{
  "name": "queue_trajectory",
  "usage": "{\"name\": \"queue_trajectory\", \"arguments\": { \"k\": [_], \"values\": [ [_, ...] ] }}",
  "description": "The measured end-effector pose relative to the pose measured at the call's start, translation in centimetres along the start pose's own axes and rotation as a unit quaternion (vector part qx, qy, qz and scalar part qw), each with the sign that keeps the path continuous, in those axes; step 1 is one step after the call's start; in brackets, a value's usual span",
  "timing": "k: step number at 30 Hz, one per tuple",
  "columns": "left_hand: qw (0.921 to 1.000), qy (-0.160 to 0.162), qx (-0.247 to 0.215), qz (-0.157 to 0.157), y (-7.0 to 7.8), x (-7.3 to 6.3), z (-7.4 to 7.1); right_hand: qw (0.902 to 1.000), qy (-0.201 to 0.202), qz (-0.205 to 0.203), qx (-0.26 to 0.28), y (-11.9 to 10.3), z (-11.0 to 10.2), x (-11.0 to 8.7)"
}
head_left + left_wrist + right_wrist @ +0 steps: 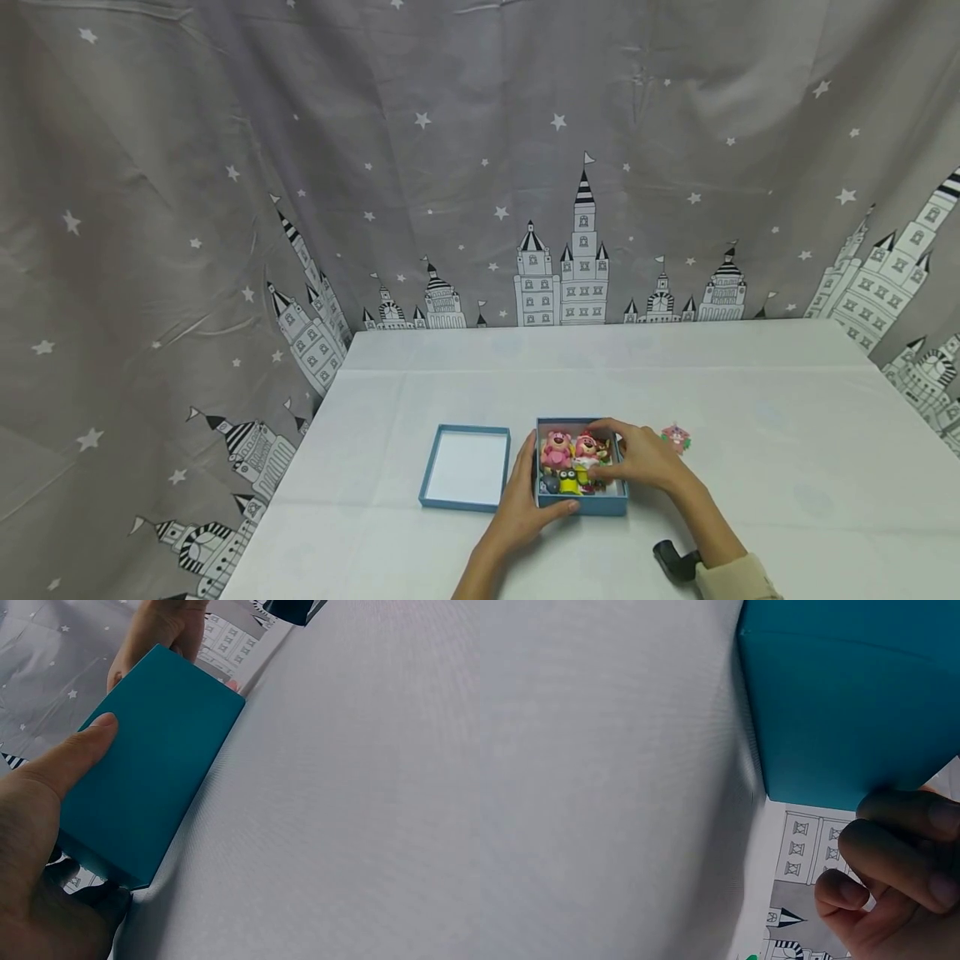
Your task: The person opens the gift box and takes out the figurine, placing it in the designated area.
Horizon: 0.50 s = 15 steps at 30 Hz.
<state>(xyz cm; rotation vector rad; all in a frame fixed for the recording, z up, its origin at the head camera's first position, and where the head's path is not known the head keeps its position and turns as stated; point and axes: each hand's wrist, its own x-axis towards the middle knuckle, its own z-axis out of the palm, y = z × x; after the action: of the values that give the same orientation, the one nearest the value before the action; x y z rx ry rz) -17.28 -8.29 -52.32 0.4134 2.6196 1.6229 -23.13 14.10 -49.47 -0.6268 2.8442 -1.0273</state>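
A blue open-topped box (600, 506) stands on the table, packed with small toy figures. Inside I see a pink bear figure (557, 450), a second pink bear figure in red and white (587, 447) and a yellow figure with big eyes (569, 482). My left hand (519, 507) grips the box's left front corner, thumb on the front wall (150, 765) and fingers around the left side. My right hand (643, 454) reaches over the right wall, thumb and forefinger spread about the red-and-white bear; whether they pinch it is unclear. Its other fingers (892, 859) are curled beside the wall.
Left of the box lies a shallow blue-rimmed lid (465, 506), white inside. A pink and green figure (676, 438) lies on the white table (787, 433) just right of my right hand. A black device (675, 562) is at my right wrist. Grey castle-print cloth (450, 200) hangs behind.
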Motion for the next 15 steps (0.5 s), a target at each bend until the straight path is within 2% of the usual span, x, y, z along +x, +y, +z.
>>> {"name": "queue_trajectory", "arguments": {
  "k": [15],
  "values": [
    [1.0,-0.001,-0.003,0.0,-0.01,0.03,0.02,0.9993,0.016,0.01,-0.034,-0.65,0.07,-0.05]
  ]
}}
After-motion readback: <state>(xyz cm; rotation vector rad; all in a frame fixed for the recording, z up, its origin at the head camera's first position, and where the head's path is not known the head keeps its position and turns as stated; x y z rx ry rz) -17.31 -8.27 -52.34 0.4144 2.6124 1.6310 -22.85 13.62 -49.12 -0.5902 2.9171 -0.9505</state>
